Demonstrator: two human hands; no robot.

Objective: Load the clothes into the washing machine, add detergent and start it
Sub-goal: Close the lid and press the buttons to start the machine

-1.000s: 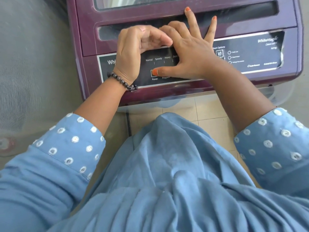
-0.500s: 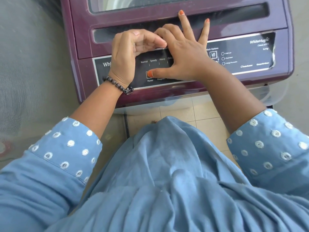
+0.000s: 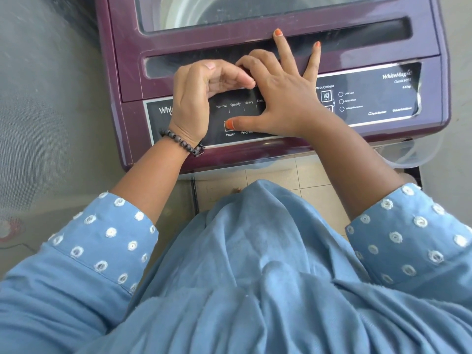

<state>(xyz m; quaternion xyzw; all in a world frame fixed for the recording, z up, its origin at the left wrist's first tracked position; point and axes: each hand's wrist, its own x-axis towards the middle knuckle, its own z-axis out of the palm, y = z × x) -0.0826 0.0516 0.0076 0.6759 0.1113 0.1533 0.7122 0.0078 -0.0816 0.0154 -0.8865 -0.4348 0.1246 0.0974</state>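
Beige floor tiles (image 3: 270,175) are showing in a narrow strip at the centre of the frame, between the person's blue dress and the maroon washing machine (image 3: 112,80) that is filling the upper half. Its lid (image 3: 255,46) is lying closed, and whether clothes are sitting in the drum under the tinted window at the top I cannot tell.

The right hand (image 3: 283,98) is resting spread on the dark control panel (image 3: 378,98), fingers straight and gripping nothing, with its thumb (image 3: 229,123) pressing on the Power button (image 3: 228,125) at the panel's lower left. The left hand (image 3: 196,98), wearing a beaded bracelet (image 3: 181,143), is hovering loosely curled just beside it, holding nothing, its fingertips touching the right hand's knuckles.

I judge the starting step to be under way, and several things could be going wrong. The right palm is covering the Program button and the middle of the panel, so it may be pressing a second control and changing the cycle. A thumb lingering on Power could be switching the machine on and straight off again. The hands are also hiding any indicator lights, so a failed press would be going unnoticed. No detergent is showing anywhere, so whether it has been added I cannot tell.
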